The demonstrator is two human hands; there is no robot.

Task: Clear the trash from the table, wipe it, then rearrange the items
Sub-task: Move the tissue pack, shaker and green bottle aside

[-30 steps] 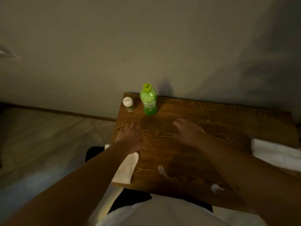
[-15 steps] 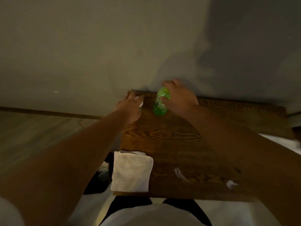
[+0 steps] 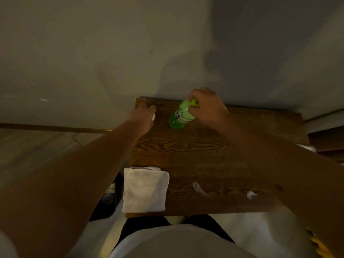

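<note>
On the dark wooden table (image 3: 186, 146), my right hand (image 3: 208, 107) grips the top of the green bottle (image 3: 179, 118), which leans to the right at the back of the table. My left hand (image 3: 142, 116) is closed over the small white-capped jar (image 3: 153, 116) at the back left corner; only a sliver of its cap shows. A folded white cloth (image 3: 145, 189) lies on the front left corner. Two small white paper scraps lie near the front edge, one (image 3: 198, 187) in the middle and one (image 3: 251, 194) to the right.
A plain wall (image 3: 130, 53) stands right behind the table. Bare floor (image 3: 37, 146) stretches to the left. Something yellow (image 3: 318, 244) shows at the lower right edge. My body presses close to the table's front edge.
Both hands went from the middle of the table to its back. The right hand took the bottle's top and tilted it to the right; the left closed over the jar.
</note>
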